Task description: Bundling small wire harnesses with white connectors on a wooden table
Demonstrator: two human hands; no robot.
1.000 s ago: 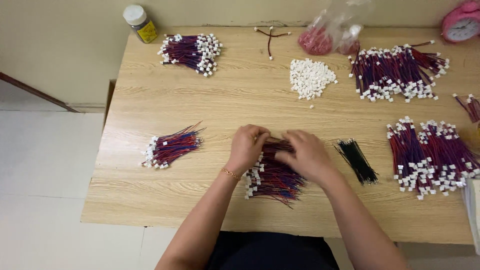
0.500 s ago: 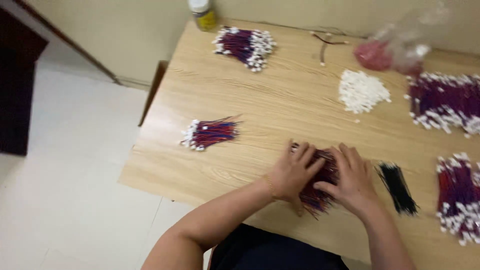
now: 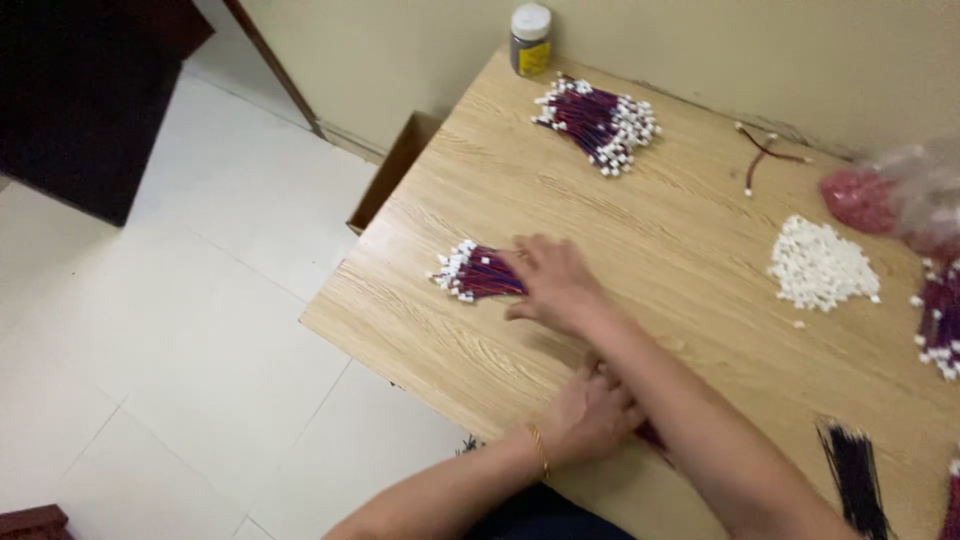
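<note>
While the right hand (image 3: 555,280) lies open on the wire bundle (image 3: 470,272), nothing is gripped. Light, floppy wires are best pinched mid-length. The left hand's (image 3: 590,415) fingers cannot be told.

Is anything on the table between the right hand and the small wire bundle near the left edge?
Nothing visible: the right hand already rests on the small wire bundle, with only bare table around it.

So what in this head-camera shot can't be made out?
- Wire bundle under the left hand: almost wholly covered by that hand and the right forearm.
- Small bundle: its inner end is hidden under the right hand.
- Plastic bag: blurred, cut by the right edge.
- Black ties: cut by the bottom edge.
</note>
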